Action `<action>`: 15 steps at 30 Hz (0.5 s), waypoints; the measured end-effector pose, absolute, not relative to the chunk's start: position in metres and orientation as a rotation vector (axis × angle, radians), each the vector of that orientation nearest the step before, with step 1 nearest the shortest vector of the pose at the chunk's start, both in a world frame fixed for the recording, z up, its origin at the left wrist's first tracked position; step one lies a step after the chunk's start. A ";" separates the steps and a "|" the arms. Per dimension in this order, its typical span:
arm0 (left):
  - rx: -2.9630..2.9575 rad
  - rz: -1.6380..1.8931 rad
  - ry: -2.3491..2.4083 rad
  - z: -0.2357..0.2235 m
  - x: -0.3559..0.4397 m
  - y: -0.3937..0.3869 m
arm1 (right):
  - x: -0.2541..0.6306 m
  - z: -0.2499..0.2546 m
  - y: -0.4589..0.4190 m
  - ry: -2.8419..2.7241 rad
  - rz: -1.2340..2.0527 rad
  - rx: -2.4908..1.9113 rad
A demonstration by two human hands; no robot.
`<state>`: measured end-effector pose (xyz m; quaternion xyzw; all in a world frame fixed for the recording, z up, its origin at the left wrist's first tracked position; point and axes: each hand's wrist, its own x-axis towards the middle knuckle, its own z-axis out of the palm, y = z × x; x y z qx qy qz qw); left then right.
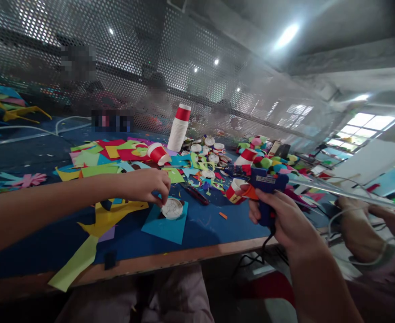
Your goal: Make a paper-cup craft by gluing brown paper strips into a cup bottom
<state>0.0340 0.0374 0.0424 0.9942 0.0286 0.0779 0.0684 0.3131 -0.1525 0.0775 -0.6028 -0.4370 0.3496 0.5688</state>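
Observation:
My left hand (155,186) reaches down with curled fingers, its tips closed at the near-left rim of a white round disc (172,208). Glossy strands or lines show on the disc's face. Beneath it lies a sheet of blue paper (177,233) on the table. My right hand (278,215) is wrapped round the handle of a blue hot glue gun (268,179) with an orange trigger (250,193). Its nozzle points left, above the table. Between the hands lies a dark-handled tool (195,194), perhaps scissors, partly under paper scraps.
A tall stack of paper cups (179,130) stands behind, near a tipped red-and-white cup (158,154). Coloured paper (116,148) and several white discs (209,141) are heaped around. At right, another person's hand (355,215) is close to my arm. The table's front edge (184,257) runs below.

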 end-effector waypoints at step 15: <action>3.062 0.098 0.259 0.051 0.044 -0.004 | 0.308 0.060 -0.169 -0.992 0.970 -1.393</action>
